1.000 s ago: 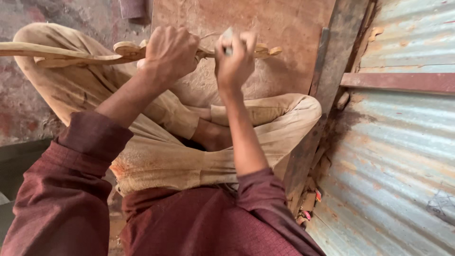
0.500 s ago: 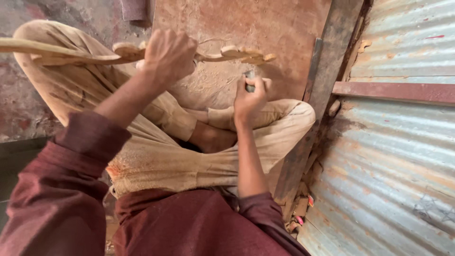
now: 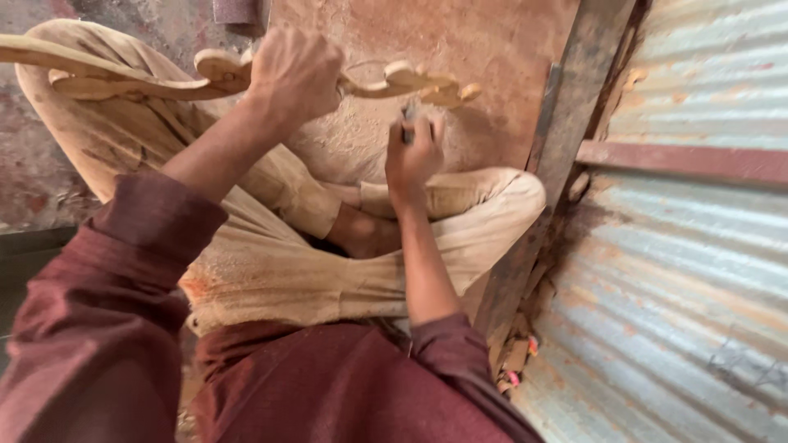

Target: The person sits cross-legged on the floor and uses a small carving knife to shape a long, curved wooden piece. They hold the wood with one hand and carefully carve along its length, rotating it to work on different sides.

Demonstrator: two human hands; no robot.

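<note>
The left hand (image 3: 295, 74) is wrapped around the carved wood piece (image 3: 123, 78), held level above the crossed legs (image 3: 271, 262). The right hand (image 3: 413, 156) grips a small tool (image 3: 408, 123) just below the piece.

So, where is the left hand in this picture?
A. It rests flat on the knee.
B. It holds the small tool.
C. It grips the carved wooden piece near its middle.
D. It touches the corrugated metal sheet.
C: the left hand is closed around the carved wooden piece about midway along it, while the right hand holds a small tool up just under the piece's curly end.
</note>
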